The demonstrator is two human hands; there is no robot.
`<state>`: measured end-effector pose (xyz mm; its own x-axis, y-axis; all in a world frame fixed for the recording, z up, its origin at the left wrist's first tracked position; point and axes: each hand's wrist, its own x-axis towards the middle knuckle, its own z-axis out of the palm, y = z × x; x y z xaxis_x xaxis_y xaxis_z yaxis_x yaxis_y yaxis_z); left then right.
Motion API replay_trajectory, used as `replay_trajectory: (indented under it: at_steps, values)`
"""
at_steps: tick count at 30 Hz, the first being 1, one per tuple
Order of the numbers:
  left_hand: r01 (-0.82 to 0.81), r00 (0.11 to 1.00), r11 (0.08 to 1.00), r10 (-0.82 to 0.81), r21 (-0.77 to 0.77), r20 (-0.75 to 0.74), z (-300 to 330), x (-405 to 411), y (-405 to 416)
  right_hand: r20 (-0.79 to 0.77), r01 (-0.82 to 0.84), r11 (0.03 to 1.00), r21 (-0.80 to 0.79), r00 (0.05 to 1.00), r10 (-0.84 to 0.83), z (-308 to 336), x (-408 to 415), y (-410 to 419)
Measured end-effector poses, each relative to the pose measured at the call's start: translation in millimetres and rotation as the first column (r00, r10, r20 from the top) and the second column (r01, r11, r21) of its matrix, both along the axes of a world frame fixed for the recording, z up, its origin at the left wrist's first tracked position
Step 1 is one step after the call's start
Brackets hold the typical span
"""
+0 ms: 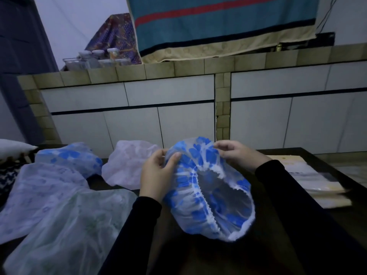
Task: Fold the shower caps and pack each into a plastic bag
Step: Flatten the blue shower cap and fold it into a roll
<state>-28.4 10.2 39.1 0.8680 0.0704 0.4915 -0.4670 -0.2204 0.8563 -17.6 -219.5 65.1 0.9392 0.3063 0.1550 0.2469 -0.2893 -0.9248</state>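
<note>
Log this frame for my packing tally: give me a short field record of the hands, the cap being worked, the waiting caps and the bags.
left hand: grips held cap's left side
right hand: pinches its far edge
held cap: blue-flowered, unfolded, opening towards camera
waiting caps: four, left on table: blue cap, pink cap, lilac cap, green cap
plastic bags: stacked at right, untouched

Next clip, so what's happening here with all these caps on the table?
A person holds a blue-flowered shower cap above the dark table, its elastic opening facing the camera. The left hand pinches its left edge and the right hand pinches the top rim. It is not yet folded. Four more caps lie spread to the left, and a stack of plastic bags waits on the right.
</note>
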Motion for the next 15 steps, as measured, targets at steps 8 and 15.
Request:
replay_trajectory:
  at_steps: [8,15]
  values:
    - [-0.195,0.981,0.978,0.196,-0.074,0.01,-0.3,-3.1,-3.0,0.151,0.415,0.909,-0.029,0.901,-0.407,-16.2,12.6,-6.8]
    - [-0.13,0.982,0.963,0.092,-0.237,-0.166,-5.0,-1.7,-6.3,0.094,0.144,0.99,0.0,0.985,-0.144,-13.6,4.8,-4.1]
